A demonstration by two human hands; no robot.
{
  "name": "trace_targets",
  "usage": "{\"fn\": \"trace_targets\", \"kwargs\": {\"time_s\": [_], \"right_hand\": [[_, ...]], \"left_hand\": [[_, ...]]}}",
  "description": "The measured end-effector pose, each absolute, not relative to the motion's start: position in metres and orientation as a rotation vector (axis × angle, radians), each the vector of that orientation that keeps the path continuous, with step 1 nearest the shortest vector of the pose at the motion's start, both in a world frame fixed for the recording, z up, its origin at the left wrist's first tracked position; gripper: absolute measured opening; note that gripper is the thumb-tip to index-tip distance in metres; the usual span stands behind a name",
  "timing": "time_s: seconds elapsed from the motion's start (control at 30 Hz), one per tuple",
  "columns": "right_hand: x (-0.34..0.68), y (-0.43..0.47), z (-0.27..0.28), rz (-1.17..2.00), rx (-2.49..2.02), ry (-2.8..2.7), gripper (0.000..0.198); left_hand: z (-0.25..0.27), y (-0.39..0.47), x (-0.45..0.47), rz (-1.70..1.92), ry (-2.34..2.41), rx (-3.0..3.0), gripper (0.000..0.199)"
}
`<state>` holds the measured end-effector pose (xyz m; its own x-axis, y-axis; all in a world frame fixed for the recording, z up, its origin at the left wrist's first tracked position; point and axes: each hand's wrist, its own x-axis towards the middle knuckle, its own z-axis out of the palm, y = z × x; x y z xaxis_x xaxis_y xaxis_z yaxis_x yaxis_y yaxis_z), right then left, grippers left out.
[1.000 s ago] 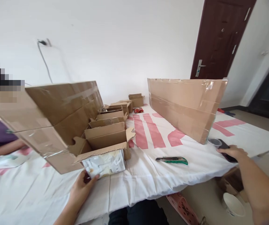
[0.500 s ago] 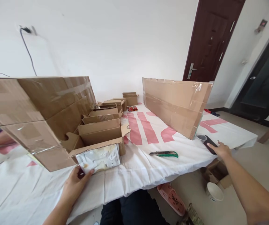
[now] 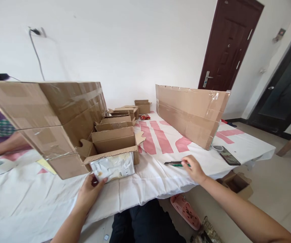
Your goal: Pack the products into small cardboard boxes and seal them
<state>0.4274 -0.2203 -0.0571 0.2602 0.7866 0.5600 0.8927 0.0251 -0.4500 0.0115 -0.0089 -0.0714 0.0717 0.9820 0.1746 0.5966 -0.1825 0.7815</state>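
Observation:
My left hand (image 3: 92,189) grips the lower left corner of a white plastic packet (image 3: 113,167) between thumb and fingers. The packet leans against the front of an open cardboard box (image 3: 113,140), with more open boxes lined up behind. To the right, the fingers of my right hand (image 3: 194,169) are closed on the green handle of a utility knife (image 3: 175,164), which still lies on the cloth with its blade end pointing left. A phone (image 3: 229,156) rests face up near the table's right edge, beyond my right hand.
A tall carton wall (image 3: 69,114) stands at left and a flat cardboard panel (image 3: 191,113) at right. A small red packet (image 3: 145,116) lies between them. A person's arm (image 3: 8,145) shows at far left. Below the table are a pink clog (image 3: 185,211) and a box (image 3: 238,185).
My right hand has left the phone and moved left onto the utility knife. The phone's screen now shows a picture. My left hand stays on the white packet.

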Motion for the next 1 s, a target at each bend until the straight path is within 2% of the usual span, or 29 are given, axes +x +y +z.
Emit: {"fn": "trace_targets", "kwargs": {"time_s": [0.07, 0.1, 0.2, 0.27, 0.33, 0.47, 0.53, 0.77, 1.0], "right_hand": [[0.383, -0.181, -0.054, -0.044, -1.685, -1.706, 0.022], [0.361, -0.16, -0.054, 0.013, -1.654, -1.767, 0.026], [0.299, -0.103, -0.06, 0.113, -1.637, -1.836, 0.071], [0.266, -0.072, -0.065, 0.137, -1.683, -1.804, 0.089], [0.242, -0.053, -0.072, 0.135, -1.738, -1.74, 0.083], [0.227, -0.047, -0.087, 0.071, -1.744, -1.63, 0.055], [0.23, -0.049, -0.094, 0.044, -1.711, -1.591, 0.05], [0.233, -0.049, -0.107, -0.098, -1.542, -1.433, 0.054], [0.227, -0.053, -0.105, -0.151, -1.563, -1.357, 0.052]], "left_hand": [[-0.077, -0.007, 0.01, 1.038, 1.499, 1.815, 0.046], [-0.08, -0.006, 0.01, 1.08, 1.449, 1.804, 0.045], [-0.088, -0.003, 0.008, 1.149, 1.442, 1.799, 0.045], [-0.093, -0.002, 0.008, 1.205, 1.457, 1.792, 0.047], [-0.097, -0.001, 0.008, 1.269, 1.468, 1.786, 0.047], [-0.101, -0.001, 0.007, 1.337, 1.456, 1.775, 0.042], [-0.101, -0.001, 0.006, 1.334, 1.439, 1.773, 0.04], [-0.104, 0.0, 0.003, 1.25, 1.406, 1.738, 0.05], [-0.101, 0.0, 0.004, 1.299, 1.402, 1.733, 0.049]]}}
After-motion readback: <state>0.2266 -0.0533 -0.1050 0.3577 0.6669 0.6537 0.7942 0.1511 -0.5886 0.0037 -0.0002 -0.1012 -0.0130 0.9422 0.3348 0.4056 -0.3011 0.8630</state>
